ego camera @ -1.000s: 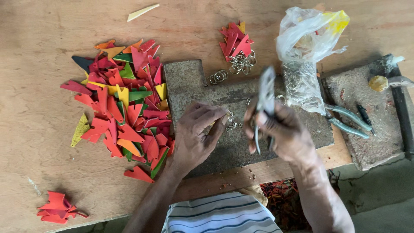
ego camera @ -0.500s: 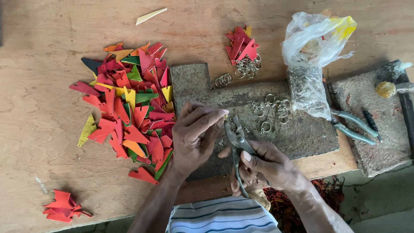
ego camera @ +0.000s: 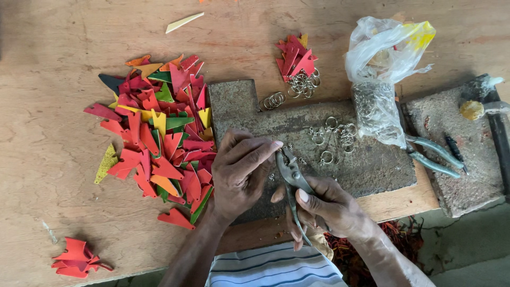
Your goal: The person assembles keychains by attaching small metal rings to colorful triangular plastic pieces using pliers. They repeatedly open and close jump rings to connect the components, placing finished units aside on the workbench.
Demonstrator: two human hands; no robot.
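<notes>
We grip the pliers (ego camera: 291, 178) in our right hand (ego camera: 329, 207), fingers wrapped round the handles, nose angled to 11 o'clock to meet a tiny metal piece pinched between the pressed-together fingers of our left hand (ego camera: 239, 170); the piece itself is too small to make out. Both hands work over the grey slab (ego camera: 366, 159), likely for a firm base. At 9 o'clock lies one big pile of coloured cutouts (ego camera: 159, 138), too many to count. Loose rings (ego camera: 332, 138), about eight, sit at 1 o'clock by one plastic bag (ego camera: 382, 69). A second pair of pliers (ego camera: 433, 154) rests at 3 o'clock
</notes>
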